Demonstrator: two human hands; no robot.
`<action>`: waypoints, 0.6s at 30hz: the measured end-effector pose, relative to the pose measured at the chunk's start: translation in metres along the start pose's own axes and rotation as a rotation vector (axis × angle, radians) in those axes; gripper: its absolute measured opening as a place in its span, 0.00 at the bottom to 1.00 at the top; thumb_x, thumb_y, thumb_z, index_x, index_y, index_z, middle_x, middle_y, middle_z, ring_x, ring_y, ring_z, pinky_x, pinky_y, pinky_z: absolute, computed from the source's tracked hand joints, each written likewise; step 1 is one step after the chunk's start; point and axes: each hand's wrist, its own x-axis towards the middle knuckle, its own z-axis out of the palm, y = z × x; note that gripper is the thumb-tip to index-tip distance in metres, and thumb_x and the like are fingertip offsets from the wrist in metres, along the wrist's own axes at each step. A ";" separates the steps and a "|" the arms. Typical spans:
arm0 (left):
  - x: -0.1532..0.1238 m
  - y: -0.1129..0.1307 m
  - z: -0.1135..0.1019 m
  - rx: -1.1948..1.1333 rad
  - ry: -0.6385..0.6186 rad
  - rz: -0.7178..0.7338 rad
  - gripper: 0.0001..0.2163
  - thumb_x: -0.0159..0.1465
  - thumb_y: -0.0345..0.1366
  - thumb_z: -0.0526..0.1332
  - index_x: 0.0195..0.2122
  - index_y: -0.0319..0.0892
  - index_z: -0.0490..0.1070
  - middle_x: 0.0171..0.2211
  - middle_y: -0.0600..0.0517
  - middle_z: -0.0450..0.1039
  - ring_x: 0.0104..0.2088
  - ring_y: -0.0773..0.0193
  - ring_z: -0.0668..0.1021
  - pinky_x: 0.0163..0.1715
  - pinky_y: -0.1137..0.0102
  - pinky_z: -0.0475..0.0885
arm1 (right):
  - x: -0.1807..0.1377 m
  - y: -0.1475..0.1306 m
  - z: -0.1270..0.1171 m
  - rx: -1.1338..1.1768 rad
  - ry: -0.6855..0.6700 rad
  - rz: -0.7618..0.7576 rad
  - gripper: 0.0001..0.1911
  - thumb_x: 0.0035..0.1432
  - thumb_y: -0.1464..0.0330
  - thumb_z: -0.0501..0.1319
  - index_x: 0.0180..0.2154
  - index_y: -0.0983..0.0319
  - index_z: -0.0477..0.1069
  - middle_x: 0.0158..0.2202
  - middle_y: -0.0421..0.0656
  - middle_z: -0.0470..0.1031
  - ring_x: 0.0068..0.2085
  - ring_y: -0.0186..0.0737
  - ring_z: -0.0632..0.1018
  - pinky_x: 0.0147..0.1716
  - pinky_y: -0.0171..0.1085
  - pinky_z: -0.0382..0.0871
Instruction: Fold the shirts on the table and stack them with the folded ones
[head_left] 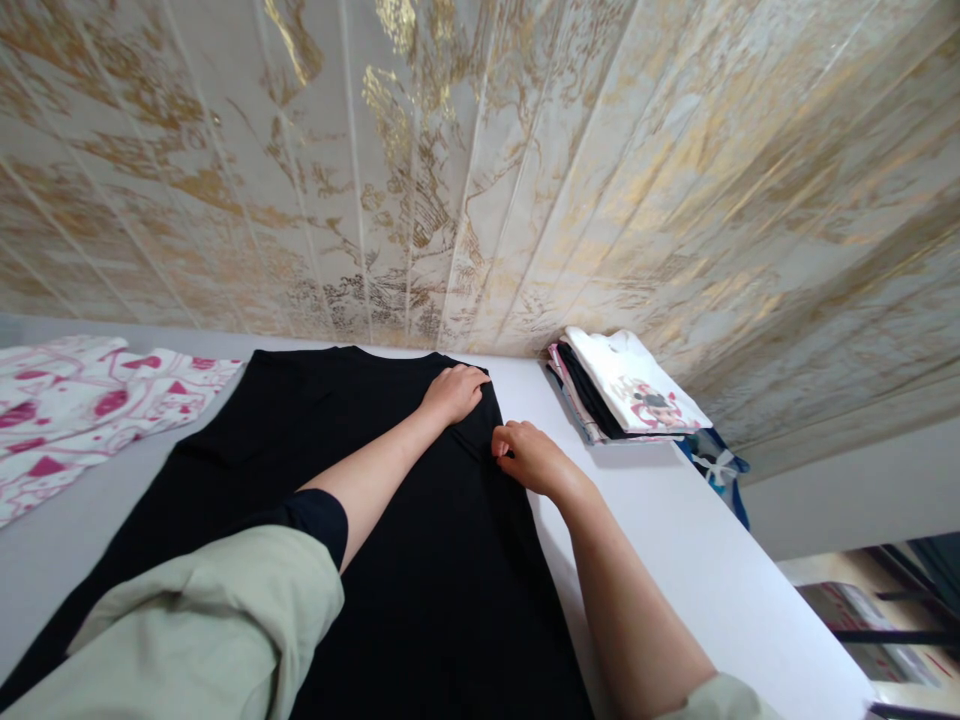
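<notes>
A black garment (pixel 315 470) lies spread flat on the white table (pixel 675 540). My left hand (pixel 454 392) rests on its far right corner, fingers curled down onto the cloth. My right hand (pixel 529 455) is just beside it at the garment's right edge, fingers pinched together on the black fabric. Both forearms reach across the garment, and my pale green sleeves show at the bottom.
A pink and white patterned cloth (pixel 82 405) lies at the left of the table. A stack of folded clothes (pixel 630 390) with a white printed shirt on top sits at the far right by the gold-patterned wall. The table's right edge drops off near a shelf.
</notes>
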 end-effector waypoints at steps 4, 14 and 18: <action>-0.001 0.002 -0.002 -0.003 -0.006 -0.020 0.17 0.66 0.32 0.52 0.55 0.47 0.68 0.55 0.50 0.72 0.54 0.56 0.71 0.52 0.61 0.66 | 0.001 0.009 0.003 0.037 -0.031 -0.032 0.09 0.52 0.78 0.59 0.33 0.60 0.73 0.38 0.42 0.73 0.42 0.39 0.72 0.40 0.33 0.61; -0.004 0.002 -0.027 0.006 -0.177 -0.048 0.08 0.63 0.33 0.58 0.43 0.46 0.72 0.47 0.51 0.73 0.48 0.59 0.74 0.48 0.66 0.69 | -0.001 0.009 -0.001 0.085 -0.064 -0.028 0.07 0.52 0.75 0.59 0.32 0.61 0.75 0.38 0.44 0.73 0.39 0.37 0.73 0.38 0.31 0.63; -0.033 0.011 -0.044 0.040 -0.208 -0.054 0.05 0.63 0.37 0.59 0.39 0.45 0.71 0.43 0.50 0.71 0.45 0.58 0.74 0.44 0.66 0.70 | 0.000 0.010 -0.001 0.111 -0.069 -0.008 0.08 0.51 0.76 0.58 0.31 0.61 0.75 0.37 0.43 0.74 0.38 0.36 0.74 0.36 0.31 0.64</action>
